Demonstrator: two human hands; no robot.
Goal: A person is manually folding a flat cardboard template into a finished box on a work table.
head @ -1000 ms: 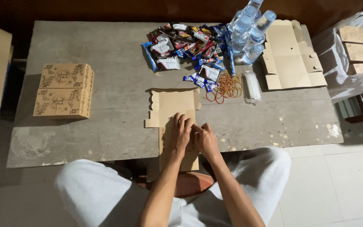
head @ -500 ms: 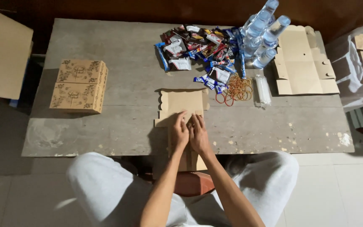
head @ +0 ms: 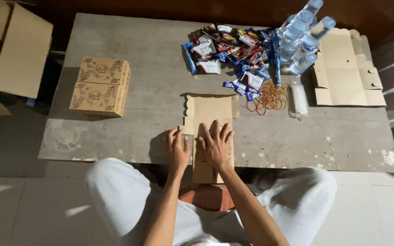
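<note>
dim, warm, uneven light; table (head: 128,50) top evenly lit, far edge sinks into dark; soft shadow left of left hand (head: 177,150); pale light patch on floor (head: 76,211) lower left; focus fair, slight softness and wide-angle stretch at corners

Grey table (head: 133,54) bearing cardboard blank (head: 210,109)

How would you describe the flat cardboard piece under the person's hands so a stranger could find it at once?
On the grey table, look to the near edge, where the left hand and right hand press down. The flat cardboard piece lies beneath them. Unlike the other flat blank by the bottles, it overhangs the edge.
</note>
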